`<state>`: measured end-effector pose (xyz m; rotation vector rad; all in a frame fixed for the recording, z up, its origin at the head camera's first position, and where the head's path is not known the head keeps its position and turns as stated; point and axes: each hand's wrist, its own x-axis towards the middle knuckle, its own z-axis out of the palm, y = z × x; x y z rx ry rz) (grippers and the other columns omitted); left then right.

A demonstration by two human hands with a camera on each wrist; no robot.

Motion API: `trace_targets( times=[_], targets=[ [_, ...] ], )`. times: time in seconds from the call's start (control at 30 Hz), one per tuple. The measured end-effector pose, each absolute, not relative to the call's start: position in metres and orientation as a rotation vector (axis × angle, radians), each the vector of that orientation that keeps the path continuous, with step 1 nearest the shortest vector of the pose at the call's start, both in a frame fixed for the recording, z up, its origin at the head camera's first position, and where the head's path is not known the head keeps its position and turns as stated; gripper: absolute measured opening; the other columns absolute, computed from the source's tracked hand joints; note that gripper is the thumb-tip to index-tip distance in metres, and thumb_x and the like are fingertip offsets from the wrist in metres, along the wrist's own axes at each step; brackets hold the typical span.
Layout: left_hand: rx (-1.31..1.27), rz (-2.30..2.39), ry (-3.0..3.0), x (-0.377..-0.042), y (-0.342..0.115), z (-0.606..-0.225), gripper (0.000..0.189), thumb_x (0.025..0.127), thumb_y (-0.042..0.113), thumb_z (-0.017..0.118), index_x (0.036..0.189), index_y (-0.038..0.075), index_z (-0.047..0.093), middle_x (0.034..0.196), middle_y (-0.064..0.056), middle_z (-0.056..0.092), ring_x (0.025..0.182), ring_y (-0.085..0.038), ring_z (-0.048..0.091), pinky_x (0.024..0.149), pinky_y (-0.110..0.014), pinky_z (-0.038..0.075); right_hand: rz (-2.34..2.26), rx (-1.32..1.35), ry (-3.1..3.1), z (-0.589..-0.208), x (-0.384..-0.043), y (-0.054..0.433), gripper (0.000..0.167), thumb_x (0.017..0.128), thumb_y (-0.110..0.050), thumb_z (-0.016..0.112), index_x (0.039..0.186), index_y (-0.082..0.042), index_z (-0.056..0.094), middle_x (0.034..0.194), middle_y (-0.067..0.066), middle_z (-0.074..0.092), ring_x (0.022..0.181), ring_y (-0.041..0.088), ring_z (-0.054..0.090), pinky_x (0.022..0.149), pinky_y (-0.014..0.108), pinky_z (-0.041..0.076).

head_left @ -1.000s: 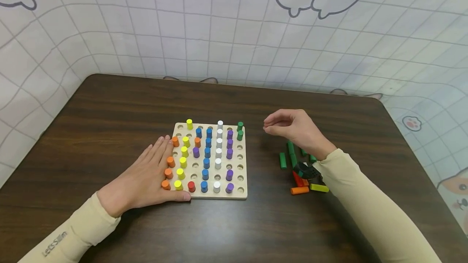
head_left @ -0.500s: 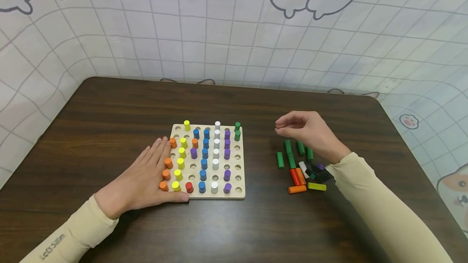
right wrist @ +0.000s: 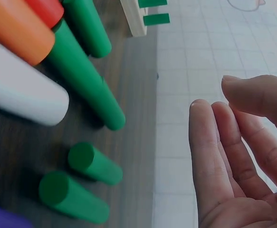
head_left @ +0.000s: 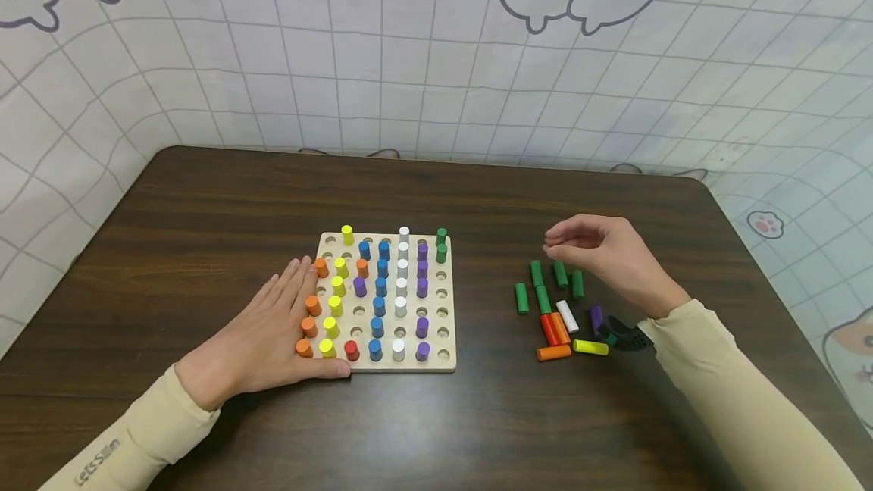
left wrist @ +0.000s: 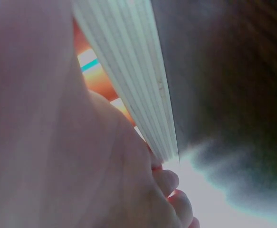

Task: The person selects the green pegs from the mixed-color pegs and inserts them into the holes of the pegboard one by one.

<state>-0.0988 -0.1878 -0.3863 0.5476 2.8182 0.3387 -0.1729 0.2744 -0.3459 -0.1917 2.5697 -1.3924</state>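
Note:
A wooden pegboard (head_left: 433, 303) with rows of coloured pegs lies on the table. Along its left edge rests my left hand (head_left: 252, 343), fingers straight and thumb at the front edge. Seen from the left wrist, the palm lies against the board's side (left wrist: 128, 61), near orange pegs. My right hand (head_left: 614, 256) hovers over loose pegs to the right, fingers relaxed and bent. In the right wrist view nothing lies between the thumb (right wrist: 257, 95) and fingers. Below it lie several green pegs (head_left: 542, 298), plus a white peg (head_left: 567, 316) and a purple peg (head_left: 596, 320).
Nearer the front lie a red peg (head_left: 549, 330), two orange pegs (head_left: 555, 353) and a yellow peg (head_left: 590, 347). A dark strap (head_left: 626, 334) shows at the right wrist. The brown table (head_left: 423, 430) ends at a grid-patterned cloth backdrop (head_left: 409, 59).
My right hand has moved rightward, away from the board and over the loose pegs, uncovering more of them. My left hand stays at the board's edge. The head view has shifted slightly.

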Motion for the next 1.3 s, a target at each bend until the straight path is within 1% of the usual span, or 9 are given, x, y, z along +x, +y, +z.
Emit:
trace_targets(
  times=[0.13, 0.3, 0.4, 0.6, 0.77, 1.0, 1.17, 1.3],
  targets=[
    [0.531, 0.340, 2.802, -0.100, -0.187, -0.387, 0.140, 0.074, 0.093, 0.056, 0.165, -0.001, 0.007, 0.175, -0.021, 0.005, 0.162, -0.045, 0.008, 0.129, -0.067, 0.015, -1.439, -0.155, 2.558, -0.349, -0.168, 0.283, 0.043, 0.091, -0.039, 0.080, 0.124, -0.013, 0.071, 0.123, 0.007, 0.077, 0.112, 0.021, 0.074, 0.093, 0.021, 0.058],
    [0.511, 0.342, 2.789, -0.101, -0.187, -0.387, 0.140, 0.074, 0.093, 0.057, 0.165, 0.000, 0.006, 0.176, -0.020, 0.004, 0.163, -0.044, 0.007, 0.130, -0.067, 0.014, -1.405, -0.172, 2.578, -0.354, -0.164, 0.292, 0.045, 0.093, -0.040, 0.077, 0.127, -0.012, 0.068, 0.123, 0.004, 0.077, 0.112, 0.016, 0.075, 0.095, 0.015, 0.055],
    [0.517, 0.340, 2.794, -0.100, -0.188, -0.387, 0.140, 0.075, 0.092, 0.057, 0.165, -0.001, 0.006, 0.175, -0.022, 0.005, 0.162, -0.046, 0.009, 0.129, -0.067, 0.014, -1.365, -0.185, 2.606, -0.357, -0.162, 0.297, 0.046, 0.094, -0.042, 0.075, 0.128, -0.012, 0.068, 0.122, 0.001, 0.076, 0.110, 0.013, 0.074, 0.094, 0.015, 0.054],
    [0.518, 0.315, 2.801, -0.102, -0.188, -0.388, 0.140, 0.074, 0.093, 0.056, 0.165, -0.001, 0.005, 0.176, -0.021, 0.004, 0.162, -0.045, 0.008, 0.129, -0.067, 0.014, -1.352, -0.190, 2.631, -0.363, -0.160, 0.306, 0.046, 0.096, -0.041, 0.073, 0.130, -0.012, 0.066, 0.121, -0.001, 0.076, 0.109, 0.011, 0.074, 0.092, 0.013, 0.054],
    [0.511, 0.310, 2.801, -0.103, -0.189, -0.390, 0.141, 0.074, 0.093, 0.058, 0.165, -0.001, 0.006, 0.175, -0.021, 0.004, 0.162, -0.045, 0.008, 0.129, -0.067, 0.014, -1.348, -0.186, 2.630, -0.369, -0.159, 0.312, 0.045, 0.097, -0.041, 0.072, 0.131, -0.012, 0.066, 0.121, -0.005, 0.075, 0.107, 0.009, 0.074, 0.092, 0.012, 0.054],
    [0.519, 0.323, 2.797, -0.103, -0.188, -0.392, 0.140, 0.074, 0.093, 0.057, 0.165, 0.000, 0.004, 0.176, -0.021, 0.003, 0.162, -0.044, 0.008, 0.129, -0.068, 0.014, -1.345, -0.151, 2.624, -0.375, -0.161, 0.319, 0.045, 0.096, -0.041, 0.074, 0.130, -0.012, 0.067, 0.123, 0.003, 0.075, 0.105, 0.007, 0.073, 0.091, 0.015, 0.057],
    [0.518, 0.323, 2.797, -0.103, -0.188, -0.393, 0.140, 0.074, 0.092, 0.057, 0.165, 0.000, 0.005, 0.176, -0.021, 0.004, 0.162, -0.045, 0.008, 0.129, -0.068, 0.015, -1.317, -0.118, 2.655, -0.378, -0.163, 0.323, 0.044, 0.095, -0.040, 0.075, 0.129, -0.013, 0.068, 0.119, -0.003, 0.076, 0.102, 0.004, 0.073, 0.089, 0.013, 0.056],
    [0.523, 0.312, 2.801, -0.104, -0.189, -0.393, 0.139, 0.075, 0.092, 0.058, 0.165, -0.001, 0.007, 0.175, -0.021, 0.005, 0.162, -0.046, 0.009, 0.128, -0.069, 0.016, -1.278, -0.091, 2.663, -0.381, -0.165, 0.327, 0.045, 0.094, -0.042, 0.076, 0.128, -0.014, 0.068, 0.115, -0.006, 0.077, 0.101, 0.003, 0.073, 0.088, 0.011, 0.055]
  ],
)
